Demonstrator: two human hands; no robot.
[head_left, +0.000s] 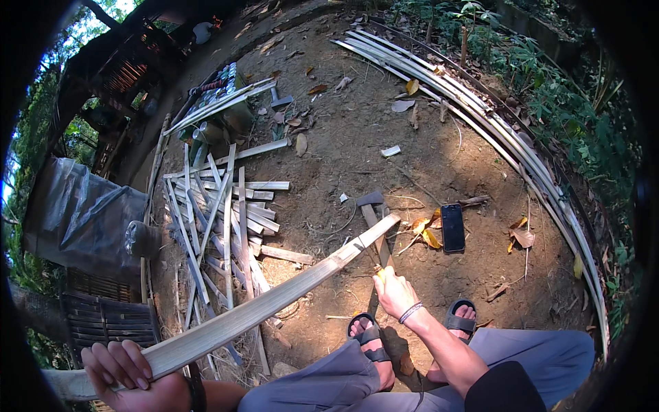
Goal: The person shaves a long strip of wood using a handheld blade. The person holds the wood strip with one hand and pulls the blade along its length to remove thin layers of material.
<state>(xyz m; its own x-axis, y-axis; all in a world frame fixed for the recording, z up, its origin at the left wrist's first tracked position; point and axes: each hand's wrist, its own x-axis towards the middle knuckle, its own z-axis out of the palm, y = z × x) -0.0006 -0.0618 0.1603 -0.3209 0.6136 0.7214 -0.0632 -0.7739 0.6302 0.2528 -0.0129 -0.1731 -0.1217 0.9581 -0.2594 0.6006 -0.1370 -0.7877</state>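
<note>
A long, pale bamboo strip (254,312) runs slantwise from the lower left up to the middle. My left hand (134,374) is wrapped round its near end, fingers over the top. Just below the strip's far end, my right hand (397,294) is closed on the yellow-orange handle of what looks like a knife (379,274). Its thin blade is hard to make out against the strip. On the dirt behind the strip lies a hammer-like tool (371,200) with a dark head and wooden handle, its lower part close to my right hand.
Several cut bamboo slats (230,206) lie heaped at left. Long pale strips (473,103) curve along the right side. A black phone (453,228) rests on the dirt by yellow leaves (430,237). Plastic sheeting (82,213) hangs at far left. My sandalled feet (371,335) are below.
</note>
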